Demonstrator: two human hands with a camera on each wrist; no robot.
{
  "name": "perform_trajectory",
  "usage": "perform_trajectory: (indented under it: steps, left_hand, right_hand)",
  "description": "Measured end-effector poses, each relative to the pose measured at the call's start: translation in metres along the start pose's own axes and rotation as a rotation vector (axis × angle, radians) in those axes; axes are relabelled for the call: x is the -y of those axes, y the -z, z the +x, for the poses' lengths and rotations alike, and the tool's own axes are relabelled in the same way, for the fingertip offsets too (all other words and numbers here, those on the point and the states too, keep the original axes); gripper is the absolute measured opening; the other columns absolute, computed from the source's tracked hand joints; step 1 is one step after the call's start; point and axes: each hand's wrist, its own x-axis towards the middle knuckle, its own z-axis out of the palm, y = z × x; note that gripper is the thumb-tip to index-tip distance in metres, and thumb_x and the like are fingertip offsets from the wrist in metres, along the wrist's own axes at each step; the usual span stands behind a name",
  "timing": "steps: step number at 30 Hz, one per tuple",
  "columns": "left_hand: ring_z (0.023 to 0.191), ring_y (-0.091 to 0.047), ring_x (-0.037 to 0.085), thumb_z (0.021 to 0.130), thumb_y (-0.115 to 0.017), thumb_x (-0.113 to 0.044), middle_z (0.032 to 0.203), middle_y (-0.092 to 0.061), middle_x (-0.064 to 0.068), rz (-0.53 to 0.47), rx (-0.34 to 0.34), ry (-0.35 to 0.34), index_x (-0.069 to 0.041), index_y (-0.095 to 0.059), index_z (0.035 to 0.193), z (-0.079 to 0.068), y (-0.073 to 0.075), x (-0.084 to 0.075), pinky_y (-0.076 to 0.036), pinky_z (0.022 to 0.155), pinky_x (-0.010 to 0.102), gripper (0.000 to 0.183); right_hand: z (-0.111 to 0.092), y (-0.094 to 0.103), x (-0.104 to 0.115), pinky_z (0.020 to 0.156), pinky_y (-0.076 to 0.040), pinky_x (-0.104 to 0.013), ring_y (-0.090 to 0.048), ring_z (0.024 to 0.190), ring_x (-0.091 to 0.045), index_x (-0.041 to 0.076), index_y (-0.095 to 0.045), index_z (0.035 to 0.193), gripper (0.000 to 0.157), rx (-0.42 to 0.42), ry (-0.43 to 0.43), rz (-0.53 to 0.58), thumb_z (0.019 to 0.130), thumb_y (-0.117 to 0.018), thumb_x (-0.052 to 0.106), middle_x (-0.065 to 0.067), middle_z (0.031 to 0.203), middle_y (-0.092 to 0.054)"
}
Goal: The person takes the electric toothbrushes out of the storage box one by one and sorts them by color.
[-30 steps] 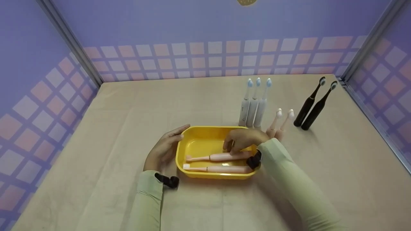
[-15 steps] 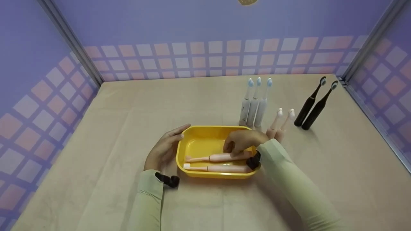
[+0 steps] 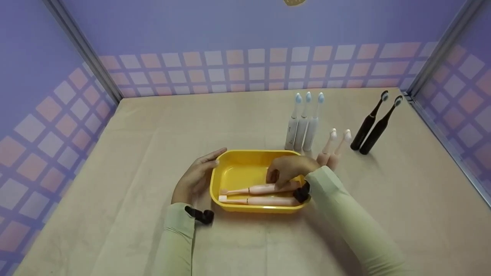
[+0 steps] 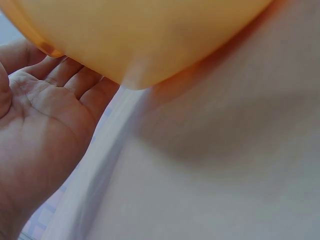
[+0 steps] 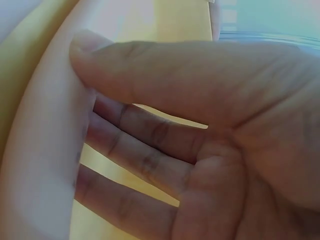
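A yellow tray (image 3: 245, 151) stands before me with two pink electric toothbrushes lying lengthwise in it. My right hand (image 3: 291, 168) reaches over its right side and pinches the handle of the farther pink toothbrush (image 3: 262, 189) between thumb and fingers. In the right wrist view the thumb (image 5: 140, 65) lies against that pale handle (image 5: 45, 130). Nearer the front wall lies the other pink toothbrush (image 3: 264, 201). My left hand (image 3: 193, 178) rests its extended fingers and thumb against the outside of the tray's left end; the left wrist view shows its palm (image 4: 45, 115) facing the tray.
Behind the tray stand three white electric toothbrushes (image 3: 302, 130). To their right are two pink upright ones (image 3: 329, 151), partly hidden by my right hand, and two black ones (image 3: 370, 132) farther right. Purple tiled panels (image 3: 245, 38) bound the table (image 3: 126, 184).
The head end of the pinched pink toothbrush has swung slightly left and toward the front, closer to the other brush's head. Both hands and the tray stay nearly in place.
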Motion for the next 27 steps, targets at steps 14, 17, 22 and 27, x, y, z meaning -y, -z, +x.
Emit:
perform_trajectory:
  steps: [14, 17, 22, 27]
  left_hand:
    - [0.135, -0.044, 0.028, 0.1, -0.043, -0.009, 0.15, -0.04, 0.014, -0.025, -0.014, 0.004, -0.008, -0.031, 0.151, -0.0014, -0.0026, -0.0012, -0.041, 0.109, 0.036, 0.053]
    - [0.134, -0.044, 0.028, 0.099, -0.044, -0.009, 0.149, -0.041, 0.014, -0.031, -0.021, 0.007, -0.01, -0.034, 0.15, -0.0012, -0.0027, -0.0009, -0.042, 0.109, 0.037, 0.052]
    - [0.134, -0.045, 0.028, 0.099, -0.045, -0.009, 0.149, -0.042, 0.014, -0.03, -0.022, 0.007, -0.009, -0.032, 0.151, -0.0004, -0.0021, -0.0004, -0.042, 0.108, 0.037, 0.053]
    - [0.135, -0.044, 0.028, 0.099, -0.045, -0.009, 0.15, -0.041, 0.014, -0.031, -0.023, 0.009, -0.008, -0.031, 0.151, -0.0001, -0.0021, -0.0002, -0.041, 0.109, 0.037, 0.053]
  right_hand:
    - [0.0035, -0.0013, 0.0009, 0.081, -0.053, -0.027, -0.059, 0.086, -0.01, 0.011, -0.072, 0.105, 0.025, 0.005, 0.042, -0.039, 0.08, -0.074, 0.008, -0.002, 0.098, -0.07]
    - [0.0037, -0.0015, 0.0012, 0.082, -0.053, -0.027, -0.059, 0.086, -0.01, 0.011, -0.072, 0.105, 0.025, 0.006, 0.044, -0.044, 0.08, -0.074, 0.008, -0.002, 0.099, -0.07]
    - [0.0029, -0.0018, 0.0021, 0.077, -0.052, -0.025, -0.057, 0.082, -0.009, 0.01, -0.072, 0.102, 0.023, 0.0, 0.058, -0.041, 0.078, -0.075, 0.008, -0.001, 0.094, -0.069]
    - [0.0031, -0.0037, 0.0028, 0.072, -0.051, -0.022, -0.056, 0.079, -0.008, 0.011, -0.073, 0.098, 0.022, -0.008, 0.042, -0.035, 0.076, -0.076, 0.008, 0.001, 0.09, -0.069]
